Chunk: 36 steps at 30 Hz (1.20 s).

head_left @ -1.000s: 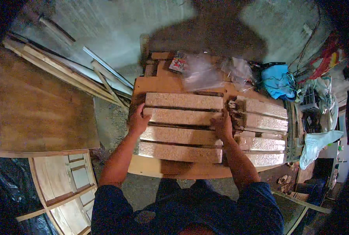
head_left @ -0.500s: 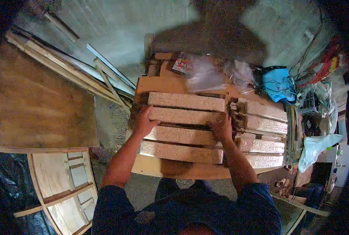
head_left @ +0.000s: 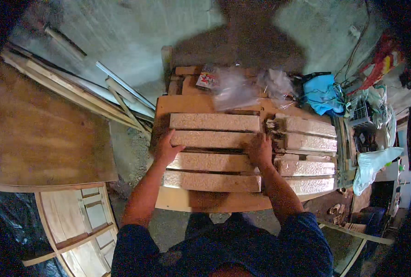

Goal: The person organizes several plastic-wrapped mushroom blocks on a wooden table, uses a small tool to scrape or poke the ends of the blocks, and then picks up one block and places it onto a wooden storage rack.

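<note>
Several long, pale blocks with a mottled, slightly shiny surface lie in parallel rows across an orange-brown wooden tabletop (head_left: pixel 205 202). My left hand (head_left: pixel 167 150) grips the left end of the second block from the back (head_left: pixel 212 139), its thumb along the near side. At that block's right end my right hand (head_left: pixel 261 150) is closed round it, hiding the corner. Behind it lies the farthest block (head_left: pixel 214 122); on the near side are a third block (head_left: pixel 214 161) and the nearest block (head_left: pixel 210 181).
To the right sits another group of shiny pale blocks (head_left: pixel 305 168). Along the back are a small printed box (head_left: pixel 207 77), clear plastic bags (head_left: pixel 235 87) and a blue bag (head_left: pixel 323 93). Wood strips (head_left: pixel 71 90) and a brown panel (head_left: pixel 48 134) stand at the left.
The view has shifted slightly. Both hands stay at the ends of the same block, with little visible movement of the blocks.
</note>
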Tool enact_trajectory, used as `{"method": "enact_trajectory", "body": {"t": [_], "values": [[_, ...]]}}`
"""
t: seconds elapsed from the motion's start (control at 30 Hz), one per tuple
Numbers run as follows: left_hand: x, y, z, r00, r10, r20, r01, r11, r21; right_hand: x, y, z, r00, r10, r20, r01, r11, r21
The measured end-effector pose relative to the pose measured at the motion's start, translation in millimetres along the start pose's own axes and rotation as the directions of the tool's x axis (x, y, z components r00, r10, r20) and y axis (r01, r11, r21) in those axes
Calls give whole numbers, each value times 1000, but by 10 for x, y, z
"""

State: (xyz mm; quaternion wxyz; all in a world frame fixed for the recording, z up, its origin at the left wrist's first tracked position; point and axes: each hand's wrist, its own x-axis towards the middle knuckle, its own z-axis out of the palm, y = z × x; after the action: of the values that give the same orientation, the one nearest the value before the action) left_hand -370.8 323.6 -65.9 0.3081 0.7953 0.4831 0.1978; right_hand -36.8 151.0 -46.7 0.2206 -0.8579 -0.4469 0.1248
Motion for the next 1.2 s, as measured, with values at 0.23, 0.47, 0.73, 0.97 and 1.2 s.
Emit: {"method": "enact_trajectory", "body": {"t": [0.23, 0.47, 0.73, 0.97, 1.2], "values": [[-284, 303, -168, 992, 94, -84, -99, 993, -62, 970, 615, 393, 950, -173, -261, 153, 984, -93], [-1594, 51, -719, 938, -122, -323, 152, 986, 69, 1834, 152, 628, 956, -231, 181, 254, 960, -114], [-3155, -616, -498, 758, -516, -400, 457, 857, -238, 2621, 1001, 1028, 625, -741, 244, 653, 325, -684], [-3349, -184, -376, 740, -607, -289, 630, 776, -17, 2432, 779, 507, 679, -519, 520, 678, 715, -173], [-3431, -346, -194, 684, -696, -218, 669, 718, -195, 2116, 360, 282, 750, -388, 536, 596, 747, -293]]}}
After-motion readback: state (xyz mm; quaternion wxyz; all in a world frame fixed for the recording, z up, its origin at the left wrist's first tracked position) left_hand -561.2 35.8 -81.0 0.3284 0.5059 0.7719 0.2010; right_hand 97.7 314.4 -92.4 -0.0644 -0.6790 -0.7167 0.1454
